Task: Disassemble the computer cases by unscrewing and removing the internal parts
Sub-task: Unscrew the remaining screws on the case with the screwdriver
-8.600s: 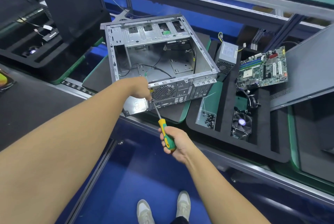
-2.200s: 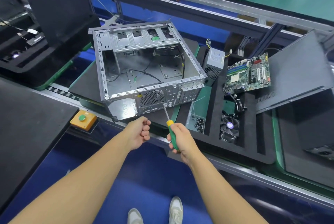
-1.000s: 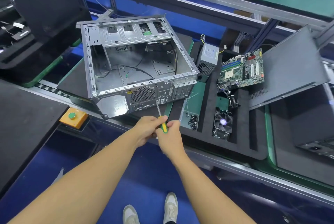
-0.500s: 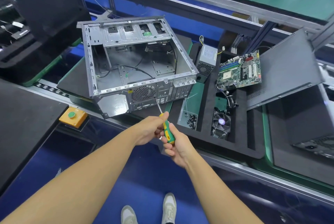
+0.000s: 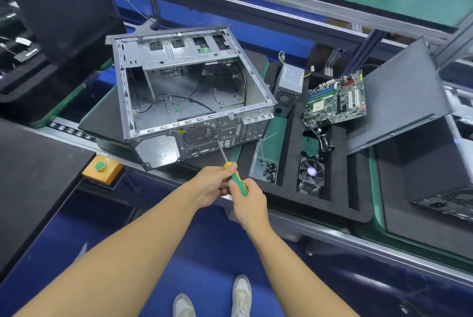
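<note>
An open grey computer case (image 5: 133, 101) lies on its side on a black pad, with only loose black cables inside. My right hand (image 5: 245, 201) grips the green and yellow handle of a screwdriver (image 5: 236, 178). Its shaft points up to the case's rear panel, beside the round fan grille (image 5: 199, 133). My left hand (image 5: 212, 183) is closed around the top of the same handle, thumb on the yellow end. Removed parts lie to the right: a power supply (image 5: 289, 86), a motherboard (image 5: 335, 100) and a cooler fan (image 5: 311, 173).
A black foam tray (image 5: 337, 204) holds the removed parts and a clear box of screws (image 5: 267, 170). A black side panel (image 5: 404, 94) leans at the right. An orange box with a green button (image 5: 102, 169) sits at the bench edge. Another case stands on the green shelf behind.
My left hand came off the case's rear edge and dropped to join my right hand on the screwdriver handle. The screwdriver tip stays at the rear panel by the fan grille.
</note>
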The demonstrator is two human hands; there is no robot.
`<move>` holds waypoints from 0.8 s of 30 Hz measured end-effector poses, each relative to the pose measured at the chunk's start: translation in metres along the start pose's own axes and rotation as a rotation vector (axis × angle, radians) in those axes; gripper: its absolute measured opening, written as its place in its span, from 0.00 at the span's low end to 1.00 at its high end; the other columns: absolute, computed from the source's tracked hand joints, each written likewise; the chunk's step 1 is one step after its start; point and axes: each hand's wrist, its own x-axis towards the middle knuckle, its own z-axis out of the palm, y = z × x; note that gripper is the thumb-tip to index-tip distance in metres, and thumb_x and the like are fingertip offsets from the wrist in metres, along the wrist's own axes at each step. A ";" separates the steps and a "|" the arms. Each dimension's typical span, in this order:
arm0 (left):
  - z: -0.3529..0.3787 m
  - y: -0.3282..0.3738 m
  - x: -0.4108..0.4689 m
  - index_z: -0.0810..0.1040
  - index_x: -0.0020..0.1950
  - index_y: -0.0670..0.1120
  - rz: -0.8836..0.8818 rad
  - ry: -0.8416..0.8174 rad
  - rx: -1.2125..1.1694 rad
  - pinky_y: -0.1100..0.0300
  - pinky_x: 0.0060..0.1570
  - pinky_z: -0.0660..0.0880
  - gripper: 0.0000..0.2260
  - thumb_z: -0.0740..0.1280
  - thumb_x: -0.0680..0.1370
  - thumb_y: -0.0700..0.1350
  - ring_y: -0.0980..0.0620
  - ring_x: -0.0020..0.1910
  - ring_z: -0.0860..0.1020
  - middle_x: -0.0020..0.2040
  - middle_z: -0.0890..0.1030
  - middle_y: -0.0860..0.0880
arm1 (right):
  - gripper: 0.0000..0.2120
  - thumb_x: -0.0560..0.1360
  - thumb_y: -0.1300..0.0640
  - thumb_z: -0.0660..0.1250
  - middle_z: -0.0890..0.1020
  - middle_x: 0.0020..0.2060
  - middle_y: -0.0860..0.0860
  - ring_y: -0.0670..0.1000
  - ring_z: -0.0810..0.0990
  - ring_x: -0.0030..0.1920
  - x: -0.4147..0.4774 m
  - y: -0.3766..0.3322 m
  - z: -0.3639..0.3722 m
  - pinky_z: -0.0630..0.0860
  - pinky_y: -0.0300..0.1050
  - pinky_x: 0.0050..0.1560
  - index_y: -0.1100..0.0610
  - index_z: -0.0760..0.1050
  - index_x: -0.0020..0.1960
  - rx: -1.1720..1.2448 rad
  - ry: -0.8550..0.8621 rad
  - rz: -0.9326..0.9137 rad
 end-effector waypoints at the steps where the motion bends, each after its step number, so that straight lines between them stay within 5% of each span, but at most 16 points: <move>1: -0.001 0.000 0.000 0.80 0.48 0.40 -0.014 -0.031 -0.045 0.64 0.27 0.68 0.14 0.67 0.81 0.51 0.56 0.24 0.66 0.28 0.71 0.51 | 0.15 0.79 0.45 0.66 0.76 0.31 0.46 0.41 0.70 0.28 0.000 0.001 0.001 0.67 0.33 0.28 0.54 0.71 0.41 -0.017 0.026 -0.029; 4: -0.001 0.003 0.000 0.79 0.50 0.40 -0.043 -0.093 -0.104 0.64 0.28 0.71 0.13 0.64 0.82 0.50 0.56 0.25 0.66 0.30 0.68 0.50 | 0.15 0.79 0.45 0.67 0.78 0.36 0.50 0.41 0.72 0.27 0.000 -0.004 -0.001 0.71 0.36 0.28 0.56 0.71 0.46 0.209 -0.044 0.072; 9: -0.002 0.004 -0.005 0.78 0.53 0.40 -0.021 -0.124 -0.109 0.61 0.34 0.67 0.14 0.64 0.82 0.51 0.53 0.31 0.62 0.33 0.63 0.49 | 0.27 0.82 0.36 0.54 0.77 0.33 0.54 0.50 0.73 0.27 -0.005 -0.006 -0.018 0.66 0.39 0.23 0.58 0.78 0.51 0.806 -0.426 0.486; 15: -0.003 0.006 -0.010 0.78 0.55 0.39 0.012 -0.109 -0.044 0.59 0.36 0.67 0.17 0.64 0.82 0.54 0.53 0.31 0.62 0.32 0.61 0.49 | 0.22 0.85 0.46 0.56 0.76 0.31 0.54 0.47 0.70 0.25 -0.001 -0.016 -0.020 0.65 0.37 0.21 0.65 0.77 0.52 0.906 -0.380 0.515; 20: -0.001 -0.002 -0.007 0.78 0.54 0.40 -0.071 -0.040 -0.099 0.59 0.37 0.66 0.25 0.64 0.79 0.63 0.53 0.32 0.66 0.35 0.70 0.49 | 0.18 0.84 0.46 0.59 0.73 0.30 0.54 0.47 0.66 0.23 0.001 -0.022 -0.030 0.60 0.37 0.20 0.62 0.74 0.55 0.909 -0.299 0.523; 24: 0.006 -0.005 0.003 0.75 0.61 0.37 -0.184 -0.052 -0.407 0.55 0.41 0.75 0.20 0.57 0.83 0.53 0.49 0.37 0.73 0.42 0.78 0.42 | 0.16 0.84 0.47 0.59 0.73 0.29 0.54 0.47 0.66 0.23 0.005 -0.039 -0.042 0.59 0.38 0.19 0.60 0.73 0.55 0.810 -0.270 0.508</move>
